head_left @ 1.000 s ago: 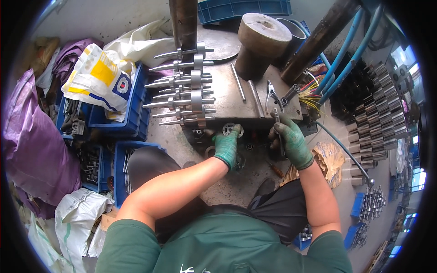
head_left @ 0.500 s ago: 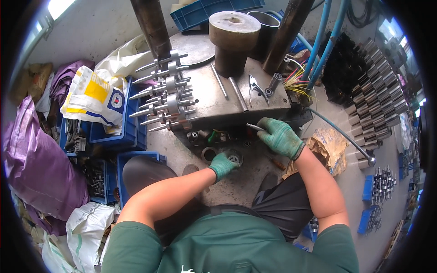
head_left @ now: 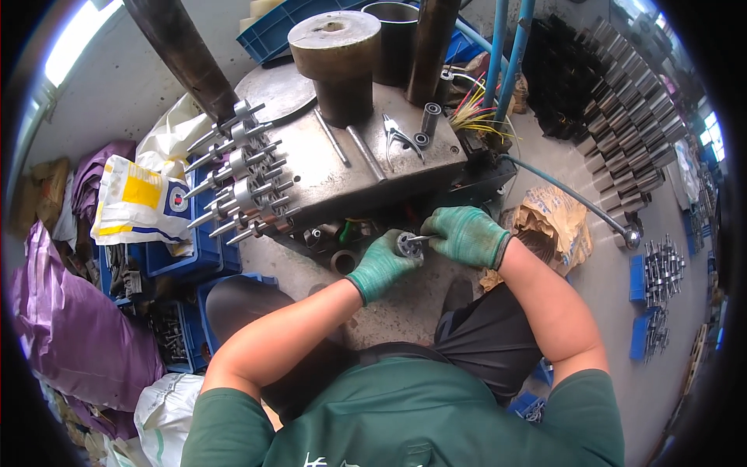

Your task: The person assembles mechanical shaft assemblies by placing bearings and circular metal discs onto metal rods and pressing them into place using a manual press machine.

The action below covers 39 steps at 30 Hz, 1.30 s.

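The left hand (head_left: pixel 381 266), in a green knit work glove, cups a small round grey metal part (head_left: pixel 405 244) with a dark centre, its fingers curled under and around the rim so the flat face looks up toward the head. The right hand (head_left: pixel 465 234), gloved the same, sits just beside it on the person's right, fingers bunched together and pinched on a thin bright metal pin (head_left: pixel 421 238). That pin is the hinge of the whole arrangement — its long axis runs nearly level, from the right fingers leftward, and its free tip touches or sits just at the face of the round part. Whether the tip is already inside the centre hole I cannot tell. Both hands are equally close; they meet in front of the person's body, just below the near edge of the worn steel machine table (head_left: pixel 366 183).

On that table stand a thick grey steel cylinder (head_left: pixel 336 54), a pair of pliers (head_left: pixel 398 138) lying flat, two loose steel rods (head_left: pixel 364 152) and, at the left end, a row of stepped silver shafts (head_left: pixel 237 187) pointing outward. Blue plastic crates (head_left: pixel 175 257) sit on the concrete floor to the left — beside them a purple sack (head_left: pixel 66 327) and a white and yellow bag (head_left: pixel 136 204). More shafts (head_left: pixel 622 117) lie in ranks on the floor to the right.
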### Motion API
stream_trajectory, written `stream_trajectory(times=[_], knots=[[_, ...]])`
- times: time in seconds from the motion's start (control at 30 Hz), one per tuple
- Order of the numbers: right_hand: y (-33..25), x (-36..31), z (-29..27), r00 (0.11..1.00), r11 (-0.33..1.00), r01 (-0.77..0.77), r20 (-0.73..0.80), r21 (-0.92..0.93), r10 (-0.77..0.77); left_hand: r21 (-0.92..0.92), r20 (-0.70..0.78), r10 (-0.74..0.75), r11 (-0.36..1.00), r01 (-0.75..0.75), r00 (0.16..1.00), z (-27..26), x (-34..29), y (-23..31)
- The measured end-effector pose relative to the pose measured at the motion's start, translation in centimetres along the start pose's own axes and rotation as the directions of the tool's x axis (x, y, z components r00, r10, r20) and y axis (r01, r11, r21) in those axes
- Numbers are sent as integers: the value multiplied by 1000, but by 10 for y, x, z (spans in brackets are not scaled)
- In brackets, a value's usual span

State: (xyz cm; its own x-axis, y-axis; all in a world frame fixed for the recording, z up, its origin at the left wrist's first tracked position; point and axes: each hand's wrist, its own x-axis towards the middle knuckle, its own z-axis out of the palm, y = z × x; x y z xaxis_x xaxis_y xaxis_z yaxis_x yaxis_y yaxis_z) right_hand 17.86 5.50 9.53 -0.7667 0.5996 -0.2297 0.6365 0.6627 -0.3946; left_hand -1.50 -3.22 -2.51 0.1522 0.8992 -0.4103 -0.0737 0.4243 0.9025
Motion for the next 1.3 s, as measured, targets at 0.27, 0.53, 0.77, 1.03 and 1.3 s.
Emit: stream_trajectory(times=[0.27, 0.53, 0.77, 1.03, 1.3], knots=[[-4, 0, 4, 993, 992, 56, 108, -116, -44, 425, -52, 184, 894, -145, 981, 0, -1, -5], [-6, 5, 12, 976, 799, -210, 74, 564, 204, 666, -97, 319, 725, -177, 943, -6, -20, 40], [2, 7, 28, 979, 687, -126, -24, 716, 205, -447, 280, 22, 888, 110, 960, -30, -28, 59], [-6, -2, 19, 998, 944, 30, -59, 329, -12, -23, 319, -75, 996, 87, 945, -40, -22, 51], [-13, 4, 51, 992, 963, 124, -65, 238, -111, 57, 149, -88, 995, 81, 985, -23, -30, 48]])
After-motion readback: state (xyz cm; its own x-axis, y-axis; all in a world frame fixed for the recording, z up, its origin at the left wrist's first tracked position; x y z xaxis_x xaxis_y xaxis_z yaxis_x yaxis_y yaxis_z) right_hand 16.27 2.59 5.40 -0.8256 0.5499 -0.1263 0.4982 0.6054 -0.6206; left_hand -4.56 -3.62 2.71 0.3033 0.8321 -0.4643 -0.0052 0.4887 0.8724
